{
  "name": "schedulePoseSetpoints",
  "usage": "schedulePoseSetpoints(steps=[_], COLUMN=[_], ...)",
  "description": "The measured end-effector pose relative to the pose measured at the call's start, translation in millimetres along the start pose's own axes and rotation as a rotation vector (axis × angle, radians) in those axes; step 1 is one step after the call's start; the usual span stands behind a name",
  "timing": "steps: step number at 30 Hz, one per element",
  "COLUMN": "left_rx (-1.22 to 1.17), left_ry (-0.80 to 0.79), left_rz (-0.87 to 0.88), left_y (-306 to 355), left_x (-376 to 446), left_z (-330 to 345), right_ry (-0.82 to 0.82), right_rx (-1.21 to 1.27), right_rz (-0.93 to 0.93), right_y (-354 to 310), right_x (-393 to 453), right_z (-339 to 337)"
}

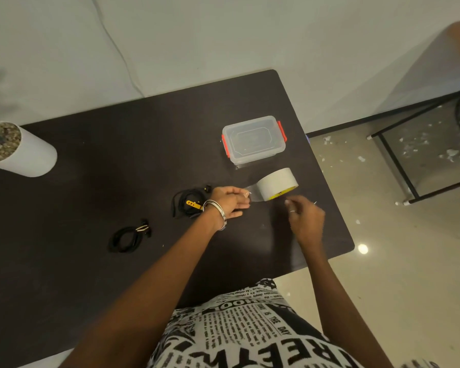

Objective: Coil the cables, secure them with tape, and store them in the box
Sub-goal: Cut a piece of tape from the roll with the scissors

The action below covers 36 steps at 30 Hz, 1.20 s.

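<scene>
- Fingers of the left hand (pixel 230 201) pinch the free end of clear tape pulled from the tape roll (pixel 276 184), which lies at 3 o'clock of that hand
- Right hand (pixel 304 219) hovers at 5 o'clock of the roll, fingers loosely curled, holding nothing I can make out
- Coiled cable with yellow tag (pixel 189 204) lies touching the left wrist at 9 o'clock; second coiled cable (pixel 129 237) well apart, at 8 o'clock
- Box (pixel 254 139) sits at 12 o'clock of the roll, lid on
- Risk: roll is unheld, so pulling may drag it; loose tape may fold onto itself or stick to the table (pixel 117 155)
</scene>
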<state>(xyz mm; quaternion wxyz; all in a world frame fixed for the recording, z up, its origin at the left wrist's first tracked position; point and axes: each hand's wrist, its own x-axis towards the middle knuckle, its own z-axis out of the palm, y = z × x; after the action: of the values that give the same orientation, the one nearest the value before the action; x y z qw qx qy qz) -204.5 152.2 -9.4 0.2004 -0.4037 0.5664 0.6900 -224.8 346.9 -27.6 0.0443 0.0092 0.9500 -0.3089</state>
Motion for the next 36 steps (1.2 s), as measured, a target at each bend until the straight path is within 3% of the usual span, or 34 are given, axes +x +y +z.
schedulePoseSetpoints(steps=[2,5,11,15,17,19,21,25,30,36], left_rx=[-0.005,0.0,0.01,0.02,0.022,0.02,0.019,0.019,0.03,0.03], left_ry=[0.002,0.005,0.02,0.035,0.043,0.039,0.036,0.036,0.03,0.026], left_rz=[0.009,0.023,0.038,0.034,0.027,0.021,0.023,0.026,0.021,0.015], left_y=[1,1,0,-3,-4,-5,-4,-5,-6,-10], left_x=[-1,-1,-2,1,1,0,-1,-1,-1,-5], left_z=[1,2,-1,-1,1,2,3,3,6,6], right_ry=[0.157,0.071,-0.132,-0.176,-0.1,0.027,-0.004,-0.157,-0.133,-0.127], right_rx=[0.022,-0.025,-0.087,-0.12,-0.079,-0.016,-0.089,-0.327,-0.037,0.044], right_rz=[0.272,0.472,0.105,-0.134,-0.061,0.144,0.342,0.289,0.345,0.467], right_y=[8,18,33,52,47,34,16,1,-5,-6], right_x=[-1,2,-1,-7,-8,-11,-19,-41,-37,-33], right_z=[0,4,12,7,3,3,8,22,17,18])
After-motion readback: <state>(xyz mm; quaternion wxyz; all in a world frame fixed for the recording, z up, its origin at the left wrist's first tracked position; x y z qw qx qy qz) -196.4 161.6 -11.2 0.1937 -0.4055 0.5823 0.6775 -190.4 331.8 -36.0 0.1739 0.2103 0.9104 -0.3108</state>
